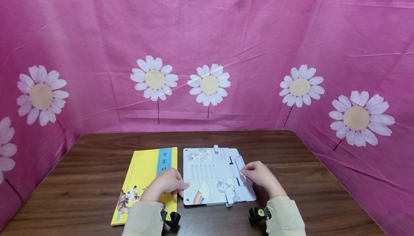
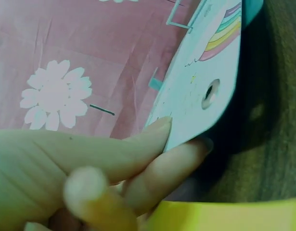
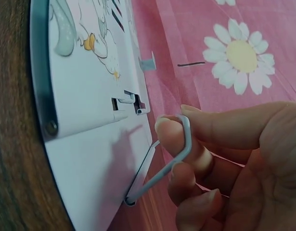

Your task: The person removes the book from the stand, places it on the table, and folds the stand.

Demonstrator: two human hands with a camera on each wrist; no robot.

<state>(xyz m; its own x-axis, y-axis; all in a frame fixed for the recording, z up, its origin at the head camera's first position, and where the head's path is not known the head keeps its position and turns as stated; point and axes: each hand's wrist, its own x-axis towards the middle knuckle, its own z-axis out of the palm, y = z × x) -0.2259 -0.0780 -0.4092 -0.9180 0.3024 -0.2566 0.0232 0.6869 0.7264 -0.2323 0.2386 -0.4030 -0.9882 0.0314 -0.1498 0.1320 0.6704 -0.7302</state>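
A white book stand (image 1: pixel 223 171) printed with unicorns and a rainbow lies on the table, its slotted panel facing up. My left hand (image 1: pixel 165 184) pinches its left edge between thumb and fingers, near the round corner hole in the left wrist view. At the opposite side, my right hand (image 1: pixel 262 177) holds a bent white wire bracket (image 3: pixel 160 179) between thumb and index finger. This bracket stands out at an angle from the panel's edge. Small page clips (image 1: pixel 229 200) jut from the stand's near and far edges.
Left of the stand lies a yellow book (image 1: pixel 142 167) with a blue title strip, partly covered by my left hand and sleeve. Both rest on a dark wooden table (image 1: pixel 323 200). Behind it hangs a pink cloth (image 1: pixel 252 31) with white daisies.
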